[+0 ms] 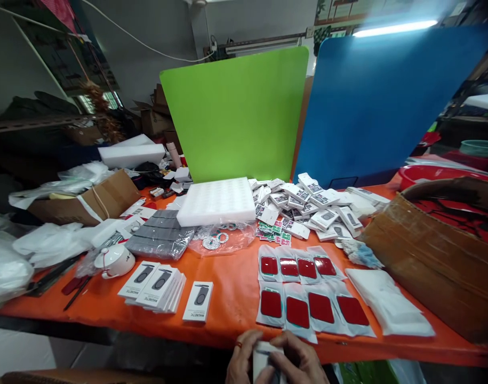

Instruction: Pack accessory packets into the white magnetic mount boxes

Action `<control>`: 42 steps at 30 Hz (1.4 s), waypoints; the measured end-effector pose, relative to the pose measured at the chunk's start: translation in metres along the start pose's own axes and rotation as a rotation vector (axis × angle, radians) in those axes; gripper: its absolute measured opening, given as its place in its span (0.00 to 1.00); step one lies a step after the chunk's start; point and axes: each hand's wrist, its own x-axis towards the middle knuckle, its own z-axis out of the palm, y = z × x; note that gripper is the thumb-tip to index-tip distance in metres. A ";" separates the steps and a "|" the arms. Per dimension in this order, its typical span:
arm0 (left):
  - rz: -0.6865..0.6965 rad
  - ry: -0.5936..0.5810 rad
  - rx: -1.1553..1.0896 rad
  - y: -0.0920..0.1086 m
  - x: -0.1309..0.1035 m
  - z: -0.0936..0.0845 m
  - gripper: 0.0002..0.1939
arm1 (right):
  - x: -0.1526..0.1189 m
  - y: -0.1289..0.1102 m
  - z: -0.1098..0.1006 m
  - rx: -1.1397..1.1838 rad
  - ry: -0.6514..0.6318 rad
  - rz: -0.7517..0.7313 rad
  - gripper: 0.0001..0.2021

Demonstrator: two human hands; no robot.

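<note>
White box [262, 352] | left hand [242, 356] and right hand [302, 358] gripping it by the orange surface [231, 282] | from where I stand, light, even pressure would keep corners square

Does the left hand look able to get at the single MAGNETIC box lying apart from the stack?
Probably yes: only bare orange cover separates the left hand from that MAGNETIC box, though it would likely need to release the white box first.
</note>
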 end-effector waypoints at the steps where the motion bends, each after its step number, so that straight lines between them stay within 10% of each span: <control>1: 0.010 0.044 0.090 0.004 0.001 0.003 0.33 | 0.006 -0.004 0.005 0.022 0.050 -0.003 0.17; 7: 0.167 0.278 0.456 0.024 0.032 -0.023 0.31 | 0.058 -0.057 0.017 -0.071 0.008 -0.171 0.14; 14: 0.162 0.396 0.805 -0.004 0.077 -0.104 0.28 | 0.193 -0.085 -0.084 -1.135 0.376 -0.449 0.24; 18: 0.139 0.386 0.965 -0.026 0.083 -0.111 0.25 | 0.253 -0.080 -0.126 -1.374 0.327 -0.440 0.29; 24: 0.072 0.351 1.102 -0.019 0.089 -0.108 0.26 | 0.282 -0.079 -0.133 -1.521 0.145 -0.520 0.24; 34: 0.088 0.389 0.610 0.018 0.089 -0.092 0.30 | 0.213 -0.135 -0.122 -1.318 0.284 -0.638 0.18; 42: -0.126 -0.352 -0.431 0.091 0.053 -0.061 0.43 | 0.067 -0.111 -0.026 -0.321 -0.117 -0.262 0.15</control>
